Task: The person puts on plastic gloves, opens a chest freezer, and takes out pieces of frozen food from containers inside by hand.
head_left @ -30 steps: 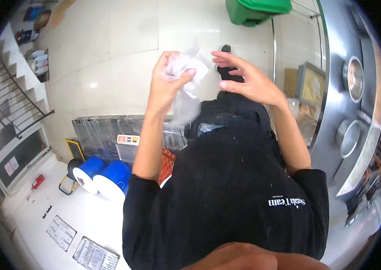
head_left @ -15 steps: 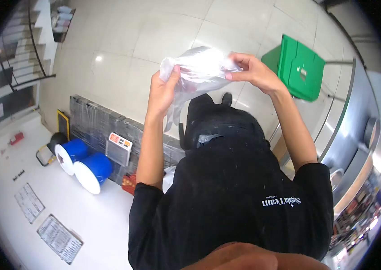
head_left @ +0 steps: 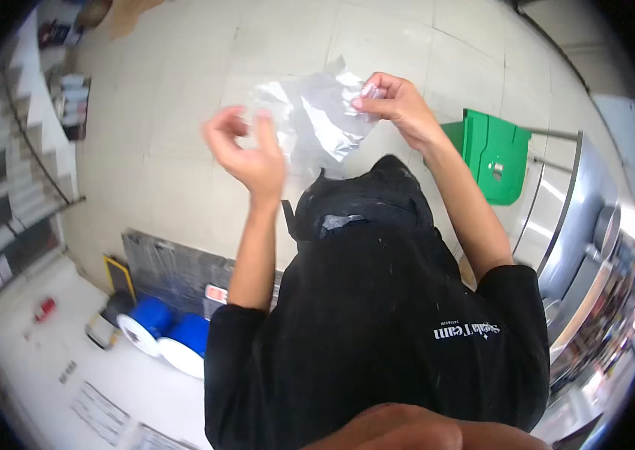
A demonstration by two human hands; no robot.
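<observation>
Some thin plastic [head_left: 319, 116], likely light, limp and slippery, seems best pinched by its edge: right hand [head_left: 401, 106] pinches it; left hand [head_left: 248, 156] half-open, contact unclear.

Thin clear plastic film [head_left: 321, 116], crinkled and glossy, bright white highlights across its folds, spread out loosely in mid-air, uneven edges, upper middle of the frame, lower left part blurred

The right hand [head_left: 400, 109] pinched a clear plastic bag [head_left: 321, 112]; the left hand [head_left: 246, 154], loosely parted, was beside it, left of a green bin [head_left: 494, 161].
</observation>
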